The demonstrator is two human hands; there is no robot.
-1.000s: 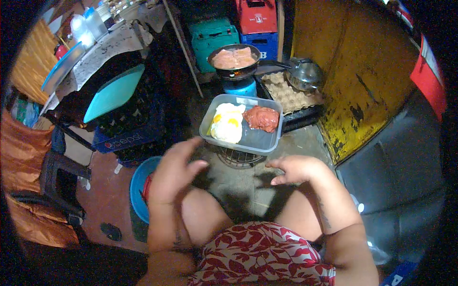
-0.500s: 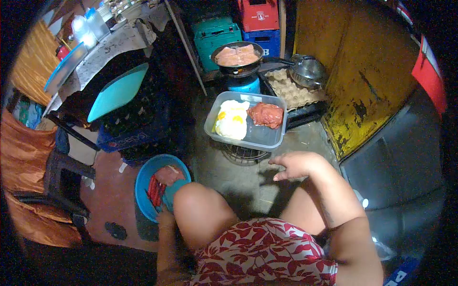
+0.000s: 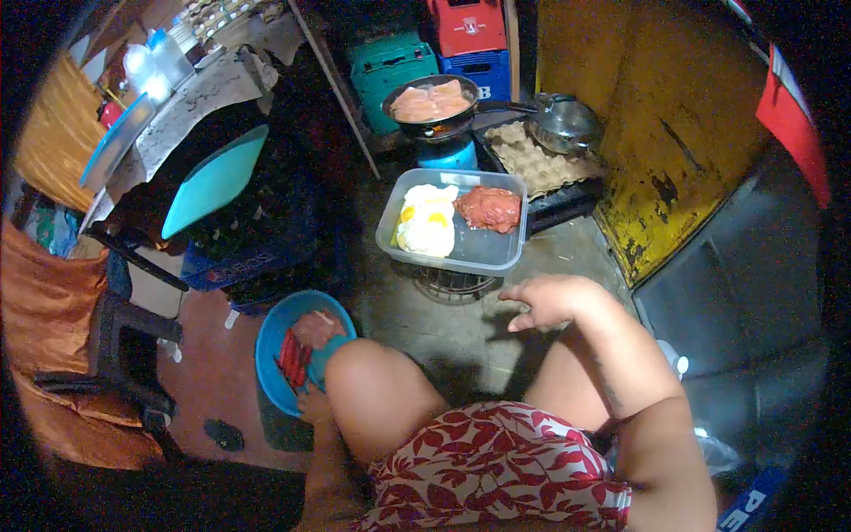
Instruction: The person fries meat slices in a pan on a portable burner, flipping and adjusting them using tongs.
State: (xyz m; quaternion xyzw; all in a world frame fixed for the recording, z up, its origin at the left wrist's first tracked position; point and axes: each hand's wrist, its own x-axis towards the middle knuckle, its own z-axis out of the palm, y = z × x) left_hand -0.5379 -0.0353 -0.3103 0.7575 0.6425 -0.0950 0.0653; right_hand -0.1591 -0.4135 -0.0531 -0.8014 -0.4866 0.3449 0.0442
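Observation:
My left hand (image 3: pixel 316 404) is low beside my left knee, at the near rim of a blue basin (image 3: pixel 268 332); its fingers are too small and dark to make out a grip. Inside the basin lie red sausages (image 3: pixel 291 358), a pale pink piece of meat (image 3: pixel 317 329) and something teal, partly behind my knee. My right hand (image 3: pixel 545 301) hovers over my right knee with fingers apart, holding nothing. Just beyond it, a clear plastic container (image 3: pixel 479 259) holds fried eggs (image 3: pixel 428 222) and a reddish mound of meat (image 3: pixel 489 209).
Behind the container, a frying pan (image 3: pixel 474 110) with pink meat slices (image 3: pixel 433 100) sits on a burner over a blue gas canister (image 3: pixel 448 154). Right of it are an egg tray (image 3: pixel 532 165) and a lidded pot (image 3: pixel 565 124). Crates (image 3: pixel 394 84) stand behind; a yellow panel (image 3: pixel 651 208) is at right.
The view has shifted slightly. My left hand has moved a little right and up along the basin's near rim. My right hand keeps nearly the same place and pose.

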